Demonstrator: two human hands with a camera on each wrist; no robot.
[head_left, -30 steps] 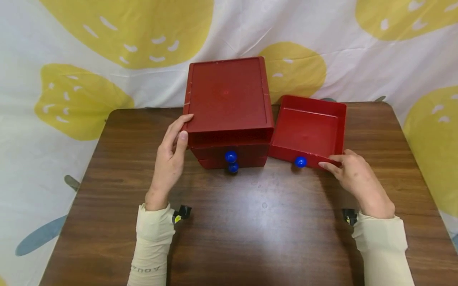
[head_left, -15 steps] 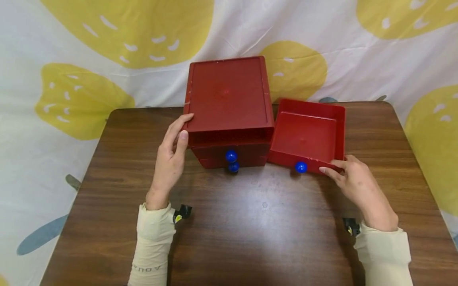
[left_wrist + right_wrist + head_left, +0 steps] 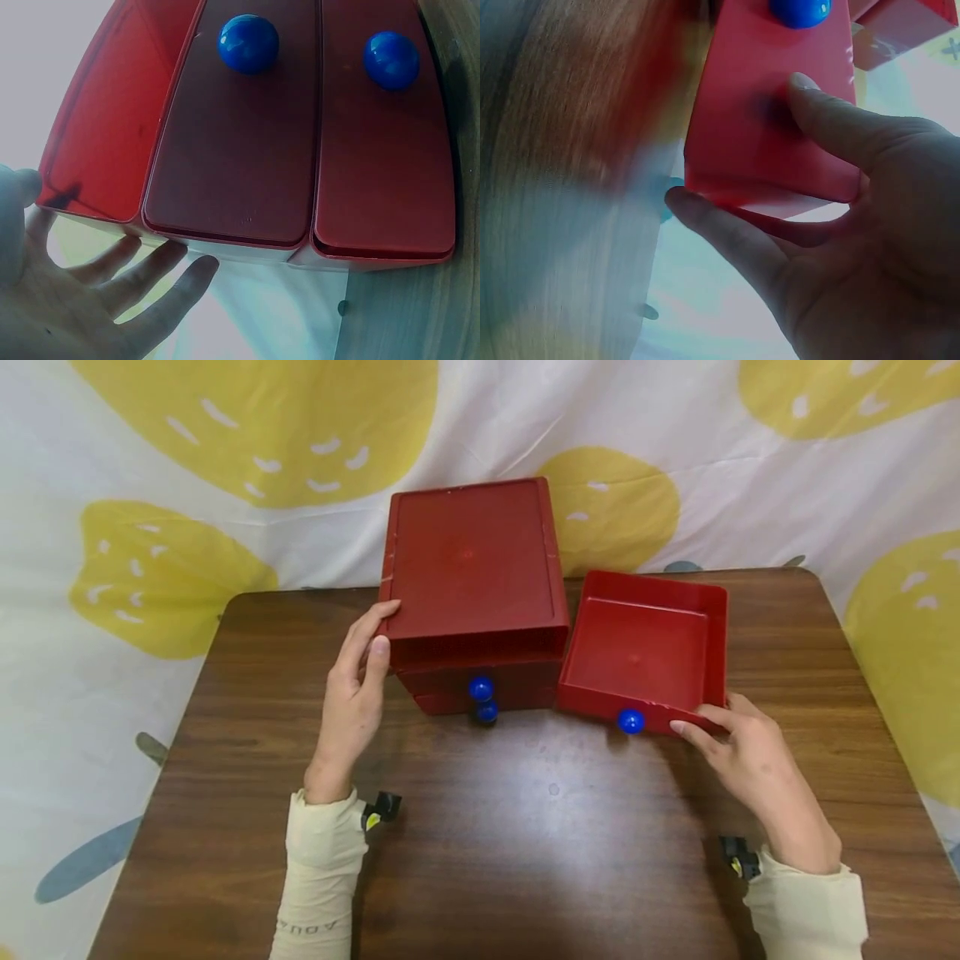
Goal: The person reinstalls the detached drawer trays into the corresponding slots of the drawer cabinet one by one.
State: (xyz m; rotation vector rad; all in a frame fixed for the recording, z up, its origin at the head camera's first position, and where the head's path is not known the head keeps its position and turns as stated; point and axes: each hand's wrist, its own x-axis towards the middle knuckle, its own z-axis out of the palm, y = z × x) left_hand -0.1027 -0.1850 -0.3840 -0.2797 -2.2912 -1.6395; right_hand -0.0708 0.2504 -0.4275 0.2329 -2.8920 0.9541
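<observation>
A red plastic drawer cabinet (image 3: 472, 560) stands at the back of the table, its top slot vacant. Two lower drawers with blue knobs (image 3: 481, 688) sit closed below that slot. My left hand (image 3: 351, 706) touches the cabinet's left side near the front top corner, fingers fairly straight along the side wall (image 3: 225, 251). To the right, a bare red drawer (image 3: 637, 656) is out of the cabinet, its blue knob (image 3: 631, 721) facing me. My right hand (image 3: 757, 760) pinches its front right corner, thumb on the front panel (image 3: 765, 127). Whether the drawer touches the table is unclear.
The brown wooden table (image 3: 525, 860) extends in front of both hands. Behind it hangs a white cloth (image 3: 495, 410) with yellow fruit shapes, close to the cabinet's back. Black wrist cameras (image 3: 388, 806) stick out inward from the sleeves.
The loose drawer and my right hand have come a little toward me, and the drawer now stands slightly apart from the cabinet's front. My left hand stays put on the cabinet.
</observation>
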